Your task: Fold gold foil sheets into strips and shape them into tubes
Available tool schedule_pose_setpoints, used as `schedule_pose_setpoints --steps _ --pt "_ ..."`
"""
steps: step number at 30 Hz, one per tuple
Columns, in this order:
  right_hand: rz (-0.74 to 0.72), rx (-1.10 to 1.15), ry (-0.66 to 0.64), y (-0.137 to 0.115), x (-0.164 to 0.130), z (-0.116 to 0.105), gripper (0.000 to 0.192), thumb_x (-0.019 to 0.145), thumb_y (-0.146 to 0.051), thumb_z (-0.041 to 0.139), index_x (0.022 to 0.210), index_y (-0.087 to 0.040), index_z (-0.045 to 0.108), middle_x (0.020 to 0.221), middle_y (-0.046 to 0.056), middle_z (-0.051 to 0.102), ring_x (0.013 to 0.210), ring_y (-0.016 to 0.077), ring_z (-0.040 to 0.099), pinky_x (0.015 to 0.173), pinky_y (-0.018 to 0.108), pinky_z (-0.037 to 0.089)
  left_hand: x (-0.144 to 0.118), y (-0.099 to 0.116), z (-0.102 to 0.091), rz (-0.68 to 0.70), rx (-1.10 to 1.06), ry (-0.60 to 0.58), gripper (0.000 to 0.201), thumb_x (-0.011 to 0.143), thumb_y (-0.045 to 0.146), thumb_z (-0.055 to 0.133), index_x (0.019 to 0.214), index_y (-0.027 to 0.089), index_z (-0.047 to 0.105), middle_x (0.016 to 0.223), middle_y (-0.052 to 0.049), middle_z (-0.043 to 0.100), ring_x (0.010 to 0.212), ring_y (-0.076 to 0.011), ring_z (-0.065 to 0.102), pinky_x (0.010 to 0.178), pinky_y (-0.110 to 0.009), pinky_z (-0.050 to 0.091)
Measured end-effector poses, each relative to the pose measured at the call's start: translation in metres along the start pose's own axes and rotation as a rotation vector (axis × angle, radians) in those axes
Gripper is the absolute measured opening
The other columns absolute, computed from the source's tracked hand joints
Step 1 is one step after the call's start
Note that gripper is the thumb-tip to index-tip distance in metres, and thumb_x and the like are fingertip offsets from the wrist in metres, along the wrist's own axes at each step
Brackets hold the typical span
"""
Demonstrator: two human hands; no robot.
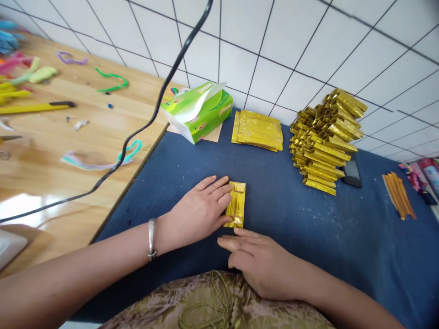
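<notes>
Left hand (pixel 202 208) lies flat, fingers spread open, palm down on the blue bench (pixel 308 237), fingertips pressing the left edge of a folded gold foil paper (pixel 236 204). Right hand (pixel 255 262) sits at 6 o'clock of that paper, loosely open, index finger stretched out just touching its bottom edge; nothing gripped. The paper lies flat near the bench's front middle. At 12 o'clock of it, a flat stack of gold sheets (pixel 259 130); at 2 o'clock, a tall pile of folded gold pieces (pixel 324 141) with a dark phone (pixel 351 173) beside it. Green tissue pack (pixel 197 112) at 11 o'clock. Silver bangle (pixel 152 238) on left wrist. Orange strips (pixel 398 194) far right.
</notes>
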State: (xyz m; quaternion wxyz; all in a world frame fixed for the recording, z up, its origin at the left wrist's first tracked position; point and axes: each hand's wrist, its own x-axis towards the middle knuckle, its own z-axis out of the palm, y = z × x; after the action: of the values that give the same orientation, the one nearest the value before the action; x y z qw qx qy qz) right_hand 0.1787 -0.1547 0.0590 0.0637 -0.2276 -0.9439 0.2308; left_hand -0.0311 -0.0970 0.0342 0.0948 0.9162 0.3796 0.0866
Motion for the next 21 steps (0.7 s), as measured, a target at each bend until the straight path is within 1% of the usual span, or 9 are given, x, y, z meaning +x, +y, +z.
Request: schedule_pose_setpoints --steps 3,5,6,8,11,13,16,18,21 --pt "0.006 0.062 0.216 0.014 -0.003 -0.006 0.023 0.083 -0.009 0.039 0.088 -0.019 0.060 0.116 0.003 0.064 0.110 0.0087 0.057 0.106 0.032 0.038 0.001 -0.003 0.003 0.024 -0.047 -0.020 0.034 0.088 0.037 0.049 0.115 0.016 0.055 0.138 -0.008 0.046 0.133 -0.0237 0.033 0.109 -0.044 0.025" --pt "0.102 0.005 0.368 0.029 -0.005 -0.008 0.028 0.083 -0.006 0.037 0.093 -0.019 0.059 0.113 0.004 0.066 0.109 0.0101 0.058 0.104 0.036 0.041 0.001 -0.004 0.006 0.049 -0.054 -0.029 0.035 0.090 0.034 0.048 0.120 0.018 0.052 0.139 -0.006 0.045 0.135 -0.0223 0.030 0.109 -0.043 0.024" --pt "0.131 -0.053 0.401 0.037 -0.005 -0.008 0.030 0.083 -0.006 0.038 0.099 -0.018 0.059 0.116 0.005 0.064 0.114 0.0115 0.055 0.105 0.038 0.040 0.001 -0.004 0.008 0.063 -0.050 -0.028 0.036 0.090 0.033 0.047 0.123 0.019 0.050 0.139 -0.006 0.044 0.135 -0.0219 0.029 0.109 -0.043 0.024" --pt "0.186 -0.171 0.341 0.051 -0.006 -0.006 0.034 0.084 -0.007 0.040 0.113 -0.016 0.056 0.126 0.008 0.057 0.124 0.0148 0.047 0.107 0.040 0.037 0.001 -0.004 0.011 0.079 -0.030 -0.005 0.037 0.091 0.030 0.046 0.127 0.020 0.048 0.139 -0.006 0.045 0.135 -0.0213 0.029 0.109 -0.043 0.022" --pt "0.229 -0.293 0.210 0.064 -0.005 -0.002 0.041 0.087 -0.014 0.042 0.127 -0.014 0.048 0.134 0.010 0.050 0.130 0.0176 0.040 0.109 0.042 0.034 0.003 -0.002 0.009 0.085 0.007 0.055 0.034 0.091 0.023 0.045 0.125 0.022 0.050 0.136 -0.005 0.048 0.133 -0.0205 0.033 0.108 -0.043 0.021" --pt "0.239 -0.330 0.171 0.067 -0.004 -0.001 0.042 0.089 -0.017 0.042 0.131 -0.014 0.045 0.135 0.010 0.050 0.129 0.0180 0.040 0.109 0.042 0.034 0.004 -0.002 0.003 0.094 0.027 0.081 0.030 0.091 0.019 0.044 0.119 0.022 0.055 0.128 -0.005 0.054 0.125 -0.0198 0.042 0.104 -0.040 0.026" --pt "0.262 -0.332 0.158 0.068 -0.004 -0.002 0.042 0.090 -0.018 0.042 0.131 -0.015 0.044 0.134 0.008 0.051 0.126 0.0177 0.044 0.108 0.040 0.036 0.006 -0.003 -0.005 0.101 0.063 0.072 0.020 0.091 0.020 0.045 0.102 0.021 0.062 0.107 -0.005 0.062 0.099 -0.0185 0.054 0.087 -0.036 0.037" --pt "0.281 -0.311 0.161 0.067 -0.004 -0.003 0.042 0.090 -0.019 0.042 0.131 -0.015 0.044 0.133 0.009 0.052 0.125 0.0182 0.045 0.106 0.039 0.038 0.008 -0.007 -0.008 0.098 0.071 0.049 0.017 0.091 0.021 0.046 0.092 0.019 0.063 0.094 -0.004 0.063 0.087 -0.0177 0.053 0.078 -0.034 0.040" --pt "0.308 -0.269 0.164 0.069 -0.003 -0.005 0.043 0.089 -0.020 0.044 0.132 -0.015 0.044 0.132 0.009 0.052 0.123 0.0193 0.046 0.104 0.039 0.040 0.008 -0.014 -0.008 0.102 0.016 0.017 0.018 0.090 0.016 0.045 0.088 0.018 0.063 0.089 -0.004 0.061 0.083 -0.0154 0.053 0.078 -0.030 0.042"
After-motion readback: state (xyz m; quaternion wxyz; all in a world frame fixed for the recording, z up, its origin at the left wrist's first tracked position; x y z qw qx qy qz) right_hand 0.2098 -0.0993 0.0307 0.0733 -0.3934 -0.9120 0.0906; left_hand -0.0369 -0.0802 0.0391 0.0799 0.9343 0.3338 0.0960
